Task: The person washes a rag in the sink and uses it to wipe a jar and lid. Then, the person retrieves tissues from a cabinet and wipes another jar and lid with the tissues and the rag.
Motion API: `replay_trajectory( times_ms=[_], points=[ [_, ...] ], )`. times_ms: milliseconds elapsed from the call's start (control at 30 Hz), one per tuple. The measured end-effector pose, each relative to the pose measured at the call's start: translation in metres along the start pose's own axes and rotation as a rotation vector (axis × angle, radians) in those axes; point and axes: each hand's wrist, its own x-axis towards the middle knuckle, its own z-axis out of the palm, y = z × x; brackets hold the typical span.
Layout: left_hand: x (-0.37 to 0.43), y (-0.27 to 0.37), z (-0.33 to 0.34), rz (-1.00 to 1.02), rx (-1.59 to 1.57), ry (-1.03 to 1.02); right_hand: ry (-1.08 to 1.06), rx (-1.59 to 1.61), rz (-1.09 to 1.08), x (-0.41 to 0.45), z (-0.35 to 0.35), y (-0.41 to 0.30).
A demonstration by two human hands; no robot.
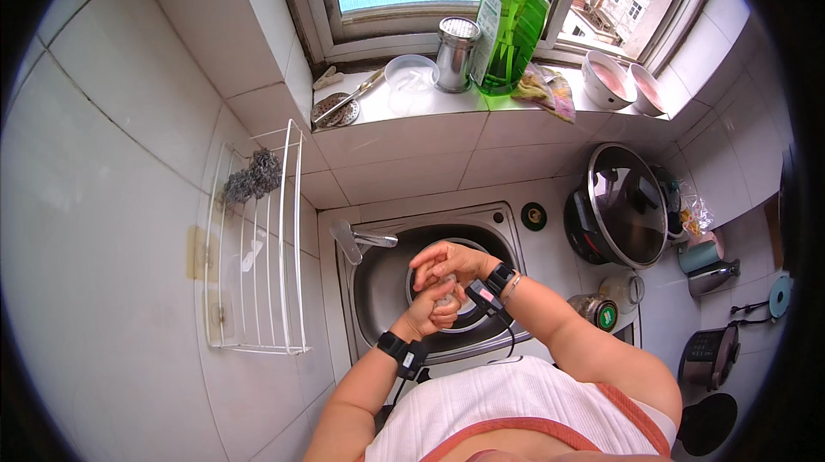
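Over a stainless steel sink (380, 297), my two hands are close together. My left hand (428, 312) is curled around a pale, translucent, wet-looking thing (446, 291), whose kind I cannot tell. Just above it, my right hand (451, 262) is bent over with its fingers partly spread, near or touching the same thing; whether it grips anything is hidden. A round metal bowl (412, 281) stands in the sink below both hands, mostly covered by them. The chrome faucet (377, 239) reaches over the sink from the left. Black bands with small devices are on both wrists.
A white wire rack (300, 268) with a grey scouring pad (254, 176) hangs at left. The windowsill holds a green soap bottle (514, 30), a metal shaker (456, 56) and bowls (607, 80). Right of the sink stand a glass-lidded pot (628, 204) and jars (594, 312).
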Motion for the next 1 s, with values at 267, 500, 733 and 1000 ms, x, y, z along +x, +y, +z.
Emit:
replay_trajectory(
  times_ms=[267, 500, 733, 1000],
  points=[
    [-0.009, -0.005, 0.000, -0.056, -0.152, 0.139, 0.412, -0.036, -0.029, 0.009, 0.018, 0.022],
    [0.025, -0.034, -0.042, 0.207, 0.724, 0.832, 1.006, 0.033, -0.080, 0.011, -0.038, 0.100],
    [0.034, -0.075, -0.094, 0.294, 1.653, 0.950, 1.428, 0.095, -0.115, -0.013, -0.099, 0.186],
    [0.009, -0.069, -0.042, 0.311, 1.935, 1.031, 0.991, 0.054, 0.450, -0.041, -0.042, 0.128]
  ],
)
